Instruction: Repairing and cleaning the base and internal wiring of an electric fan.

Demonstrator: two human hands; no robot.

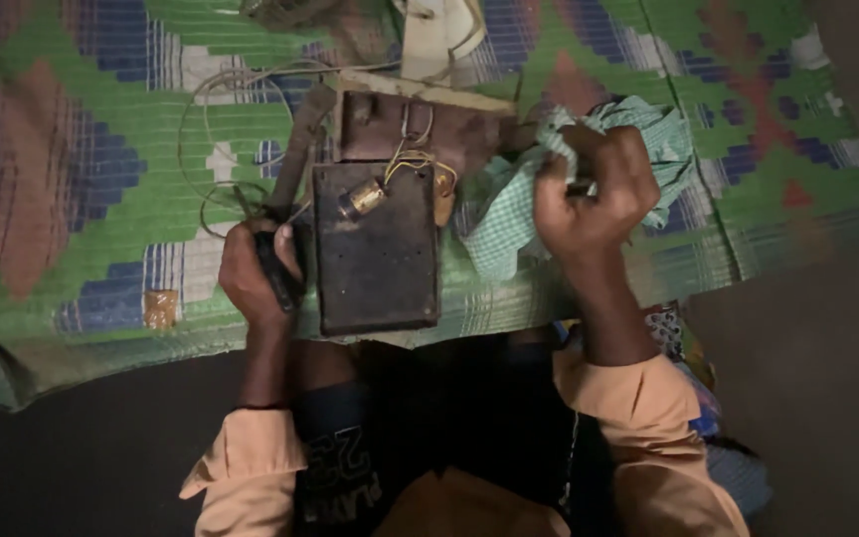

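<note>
The left hand is closed around a dark handle beside the dark metal box; the right hand grips a checked cloth.

A dark, worn metal box lies flat on the mat, its rusty top face up and its near edge close to the person. A small brass-coloured cylinder sits on its upper part, with thin yellow wires looping above it. The left hand grips a dark handle right against the box's left edge. To the right of the box, the right hand is closed around a crumpled green-and-white checked cloth, bunched and lifted slightly off the mat.
</note>
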